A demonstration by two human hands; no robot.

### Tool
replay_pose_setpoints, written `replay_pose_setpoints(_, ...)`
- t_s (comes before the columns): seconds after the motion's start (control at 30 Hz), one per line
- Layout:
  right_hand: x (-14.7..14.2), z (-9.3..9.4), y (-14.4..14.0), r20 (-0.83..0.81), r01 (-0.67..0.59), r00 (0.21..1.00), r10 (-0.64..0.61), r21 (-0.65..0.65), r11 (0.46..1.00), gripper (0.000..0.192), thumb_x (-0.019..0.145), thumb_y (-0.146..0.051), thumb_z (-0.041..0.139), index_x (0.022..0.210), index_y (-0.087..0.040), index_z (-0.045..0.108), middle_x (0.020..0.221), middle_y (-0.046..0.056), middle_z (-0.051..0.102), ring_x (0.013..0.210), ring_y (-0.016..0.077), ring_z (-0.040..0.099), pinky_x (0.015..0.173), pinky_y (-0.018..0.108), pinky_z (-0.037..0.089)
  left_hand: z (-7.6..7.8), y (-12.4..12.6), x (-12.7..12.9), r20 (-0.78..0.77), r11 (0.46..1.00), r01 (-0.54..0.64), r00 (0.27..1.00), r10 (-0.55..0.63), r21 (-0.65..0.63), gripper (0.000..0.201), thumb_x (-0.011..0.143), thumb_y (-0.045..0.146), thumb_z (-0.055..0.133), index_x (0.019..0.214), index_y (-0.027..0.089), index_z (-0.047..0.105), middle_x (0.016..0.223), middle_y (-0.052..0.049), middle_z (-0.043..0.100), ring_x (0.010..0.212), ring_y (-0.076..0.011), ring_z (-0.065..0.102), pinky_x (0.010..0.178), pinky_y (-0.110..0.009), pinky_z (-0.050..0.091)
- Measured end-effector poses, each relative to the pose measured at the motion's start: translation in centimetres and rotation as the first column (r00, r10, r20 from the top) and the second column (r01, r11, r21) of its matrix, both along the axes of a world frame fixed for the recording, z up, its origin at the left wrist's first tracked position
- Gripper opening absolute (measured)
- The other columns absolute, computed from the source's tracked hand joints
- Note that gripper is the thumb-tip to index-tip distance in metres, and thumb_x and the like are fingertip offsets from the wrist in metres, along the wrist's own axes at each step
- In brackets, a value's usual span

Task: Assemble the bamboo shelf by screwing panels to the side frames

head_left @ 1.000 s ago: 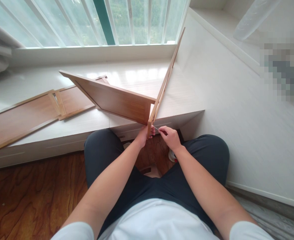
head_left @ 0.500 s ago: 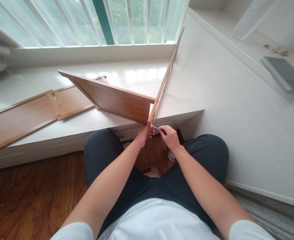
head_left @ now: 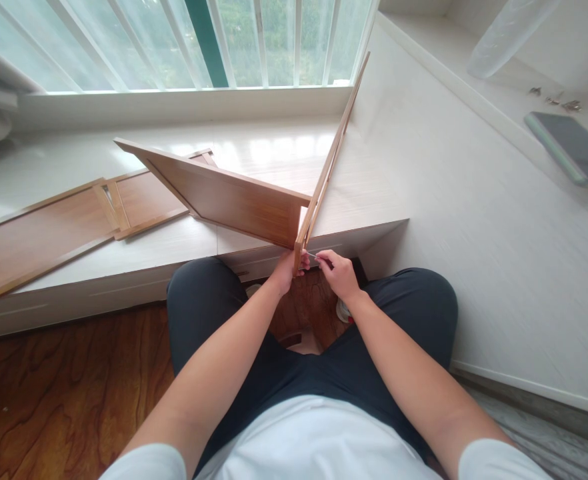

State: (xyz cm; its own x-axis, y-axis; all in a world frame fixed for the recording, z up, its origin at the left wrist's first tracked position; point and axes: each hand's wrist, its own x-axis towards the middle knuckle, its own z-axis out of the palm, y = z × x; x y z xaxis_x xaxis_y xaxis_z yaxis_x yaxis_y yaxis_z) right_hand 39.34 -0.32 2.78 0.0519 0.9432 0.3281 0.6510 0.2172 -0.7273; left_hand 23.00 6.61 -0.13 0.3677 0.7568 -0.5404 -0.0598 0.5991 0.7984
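Between my knees, my left hand (head_left: 289,270) is wrapped round the near lower end of an upright wooden frame (head_left: 327,170). That frame leans away toward the window, seen almost edge-on. My right hand (head_left: 338,272) pinches a thin metal rod (head_left: 312,255), perhaps a hex key or thin screwdriver, whose tip points at the frame's near end. What the tip touches is too small to make out. A brown wooden panel (head_left: 234,200) meets the frame at an angle and stands tilted on the white ledge (head_left: 274,150).
Two more framed wooden panels (head_left: 44,233) lie overlapping on the ledge to the left. A white side wall (head_left: 474,233) rises on the right. Its shelf holds a dark flat device (head_left: 569,148), small metal parts (head_left: 554,100) and a clear plastic roll (head_left: 509,37). Barred windows stand behind.
Almost nothing differs. The view has shifted very slightly, and both hands, the rod and the panels keep their places.
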Motion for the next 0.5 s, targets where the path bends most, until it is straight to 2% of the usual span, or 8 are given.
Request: replay_pose_setpoints(0.5, 0.25, 0.1, 0.0, -0.003, 0.01, 1.0, -0.01, -0.003, 1.0, 0.018, 0.099, -0.031, 0.057, 0.098, -0.022, 0.072, 0.097, 0.008, 0.079, 0.083, 0.0239, 0.075, 0.08, 0.036, 0.06, 0.05, -0.01, -0.14, 0.004, 1.0, 0.005, 1.0, -0.005, 0.011, 0.035, 0.1, 0.044, 0.063, 0.121, 0.015, 0.065, 0.114, -0.008, 0.068, 0.094, -0.0184, 0.068, 0.082, -0.037, 0.061)
